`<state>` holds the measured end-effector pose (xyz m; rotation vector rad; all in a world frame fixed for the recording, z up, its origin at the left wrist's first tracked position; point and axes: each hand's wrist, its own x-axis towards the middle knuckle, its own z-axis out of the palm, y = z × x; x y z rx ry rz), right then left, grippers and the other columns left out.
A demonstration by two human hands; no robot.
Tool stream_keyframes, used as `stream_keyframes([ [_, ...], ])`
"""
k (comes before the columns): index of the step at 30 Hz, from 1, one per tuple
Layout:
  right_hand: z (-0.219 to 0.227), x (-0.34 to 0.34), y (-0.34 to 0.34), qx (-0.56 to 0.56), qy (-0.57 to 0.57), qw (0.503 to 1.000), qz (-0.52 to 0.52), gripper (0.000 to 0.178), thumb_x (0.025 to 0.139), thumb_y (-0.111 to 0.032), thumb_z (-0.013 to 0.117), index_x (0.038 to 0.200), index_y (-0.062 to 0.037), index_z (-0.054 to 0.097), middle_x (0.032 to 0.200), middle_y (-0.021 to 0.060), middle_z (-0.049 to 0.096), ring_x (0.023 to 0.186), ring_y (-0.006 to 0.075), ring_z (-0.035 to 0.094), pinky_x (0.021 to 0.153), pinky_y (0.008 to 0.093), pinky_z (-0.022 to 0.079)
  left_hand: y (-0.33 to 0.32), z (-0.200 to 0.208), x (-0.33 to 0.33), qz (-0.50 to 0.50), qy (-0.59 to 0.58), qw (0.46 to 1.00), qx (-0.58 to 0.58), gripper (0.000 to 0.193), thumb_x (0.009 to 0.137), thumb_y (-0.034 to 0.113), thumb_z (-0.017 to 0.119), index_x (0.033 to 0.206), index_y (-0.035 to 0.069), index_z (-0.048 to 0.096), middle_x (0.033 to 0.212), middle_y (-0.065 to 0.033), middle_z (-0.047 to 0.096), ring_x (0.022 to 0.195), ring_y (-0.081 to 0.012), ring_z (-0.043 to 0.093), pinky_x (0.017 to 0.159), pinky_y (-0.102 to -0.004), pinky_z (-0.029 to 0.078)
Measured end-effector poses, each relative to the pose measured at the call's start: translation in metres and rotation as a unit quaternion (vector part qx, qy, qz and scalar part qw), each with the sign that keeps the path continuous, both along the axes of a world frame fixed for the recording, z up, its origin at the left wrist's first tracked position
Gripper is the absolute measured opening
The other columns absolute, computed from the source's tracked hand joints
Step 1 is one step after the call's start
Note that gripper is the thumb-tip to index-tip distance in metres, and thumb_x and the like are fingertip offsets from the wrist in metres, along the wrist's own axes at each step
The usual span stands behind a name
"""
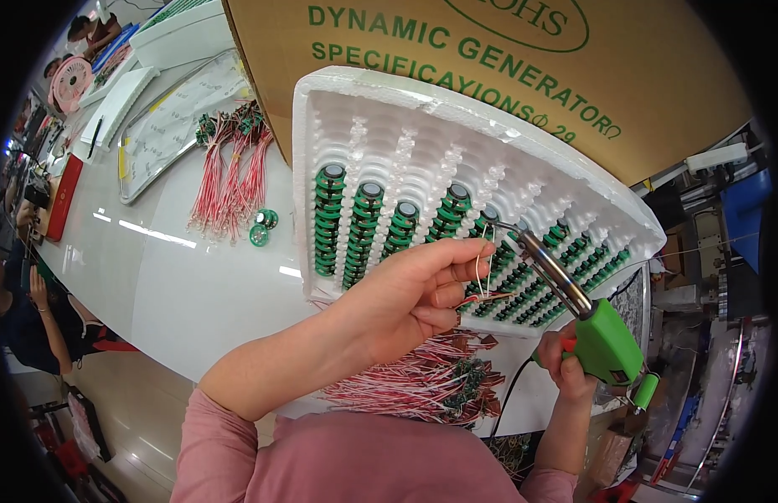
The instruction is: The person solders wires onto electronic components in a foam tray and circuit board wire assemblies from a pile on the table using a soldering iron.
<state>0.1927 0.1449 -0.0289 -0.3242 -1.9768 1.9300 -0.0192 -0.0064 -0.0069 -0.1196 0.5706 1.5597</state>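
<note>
My right hand (566, 362) grips a green soldering gun (608, 339) with a long metal barrel. Its bent tip reaches to the top part of a middle row in a white foam tray (305, 126). Thin wires (479, 277) are pinched in my left hand (426, 289), close beside that tip; a small part on their lower end cannot be made out. Rows of round green parts with dark and silvery faces, such as one green round part (369, 191), stand stacked in the tray's grooves. The tip's exact contact is too small to tell.
Behind the tray stands a cardboard box (506, 75). A heap of red and white wires (405, 381) lies before me, and tied wire bundles (234, 180) with green boards lie left. Two loose round parts (260, 235) are nearby. Another person's hand (38, 289) shows far left.
</note>
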Motion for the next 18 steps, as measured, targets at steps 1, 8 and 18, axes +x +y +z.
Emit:
stream_keyframes([
  [1,-0.0001,-0.0005,0.0,0.002,0.004,1.0,0.001,0.043,0.077,-0.039,0.062,0.097,-0.0067,0.042,0.045,-0.0038,0.035,0.042,0.0077,0.03,0.04,0.0229,0.023,0.0001,-0.0005,0.0005,0.002,0.005,1.0,-0.001,0.017,0.083,0.022,0.056,0.092,0.008,0.055,0.075,0.0063,0.051,0.046,0.0011,0.028,0.038,-0.0151,0.016],
  [8,0.0007,0.002,0.0001,0.015,0.004,1.0,0.001,0.044,0.077,-0.039,0.062,0.099,-0.0067,0.043,0.045,-0.0041,0.034,0.041,0.0074,0.03,0.04,0.0228,0.024,-0.0008,0.0008,0.0007,0.0,0.007,1.0,0.004,0.017,0.083,0.021,0.055,0.093,0.008,0.054,0.076,0.0062,0.051,0.046,0.0012,0.028,0.038,-0.0149,0.017],
  [18,-0.0054,-0.0041,-0.0038,-0.009,0.109,0.994,-0.017,0.042,0.079,-0.04,0.059,0.102,-0.0079,0.044,0.043,-0.0057,0.034,0.036,0.0063,0.026,0.04,0.0225,0.025,-0.0022,0.0031,0.0028,-0.001,0.003,1.0,-0.011,0.017,0.084,0.019,0.053,0.097,0.008,0.054,0.077,0.0053,0.053,0.048,-0.0006,0.029,0.04,-0.0145,0.022],
])
